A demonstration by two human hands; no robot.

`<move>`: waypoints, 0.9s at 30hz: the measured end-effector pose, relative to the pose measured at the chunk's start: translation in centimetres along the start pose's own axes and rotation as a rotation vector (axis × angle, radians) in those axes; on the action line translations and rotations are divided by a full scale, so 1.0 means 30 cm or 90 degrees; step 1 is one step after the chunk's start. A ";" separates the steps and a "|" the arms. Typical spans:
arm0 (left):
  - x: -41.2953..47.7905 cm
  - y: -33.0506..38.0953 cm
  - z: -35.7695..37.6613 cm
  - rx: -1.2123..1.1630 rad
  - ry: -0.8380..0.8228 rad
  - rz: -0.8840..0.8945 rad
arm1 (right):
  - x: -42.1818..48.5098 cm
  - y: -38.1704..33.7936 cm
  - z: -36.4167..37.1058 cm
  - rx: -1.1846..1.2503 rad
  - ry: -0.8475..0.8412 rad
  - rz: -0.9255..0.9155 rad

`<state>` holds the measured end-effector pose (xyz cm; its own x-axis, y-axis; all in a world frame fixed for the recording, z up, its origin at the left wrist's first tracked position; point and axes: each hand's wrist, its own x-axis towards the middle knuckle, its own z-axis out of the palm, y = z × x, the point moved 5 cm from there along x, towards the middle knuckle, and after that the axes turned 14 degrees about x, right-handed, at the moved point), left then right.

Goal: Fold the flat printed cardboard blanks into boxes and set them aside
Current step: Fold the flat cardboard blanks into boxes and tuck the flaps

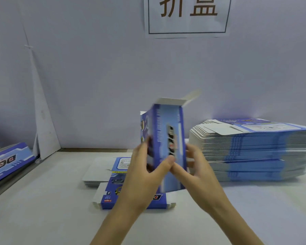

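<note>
**Box part-erected, held in both hands above the worktop's middle**

Grip: the left hand (145,172) holds the left side of the blue printed cardboard box (166,121), fingers curled round its edge and thumb pressed on the front panel. The right hand (200,170) holds the right side likewise, thumb beside the left thumb and fingers wrapped behind. Both hands are closed on the box, though blur hides the exact finger placement.

Item: the box stands upright, opened into a sleeve and lifted off the white worktop (42,218). Its white top flaps (171,101) stand open and untucked. The lower end is hidden behind the hands.

Handling, as judged: light, thin card, stiff along the panels and weak at the creases. It is best held by the side edges near a crease, since pressure on a panel's middle would dent it. The glossy print may slip.

Surroundings: a low pile of flat blue-and-white blanks (117,167) lies beneath the hands. A tall stack of flat blanks (254,149) sits toward the right edge. Similar blue printed boxes (9,161) lie at the left edge. A paper sign (187,16) hangs on the back wall.
</note>
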<state>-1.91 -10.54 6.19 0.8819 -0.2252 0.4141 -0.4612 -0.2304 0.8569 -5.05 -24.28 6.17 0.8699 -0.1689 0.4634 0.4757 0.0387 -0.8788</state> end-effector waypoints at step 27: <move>0.002 -0.049 -0.014 -0.144 -0.106 -0.100 | 0.040 -0.020 -0.086 0.153 0.040 0.102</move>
<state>-1.15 -9.82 5.08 0.9039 -0.3600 0.2310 -0.2705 -0.0626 0.9607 -4.64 -27.04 6.96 0.9300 -0.2026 0.3066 0.3571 0.3006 -0.8844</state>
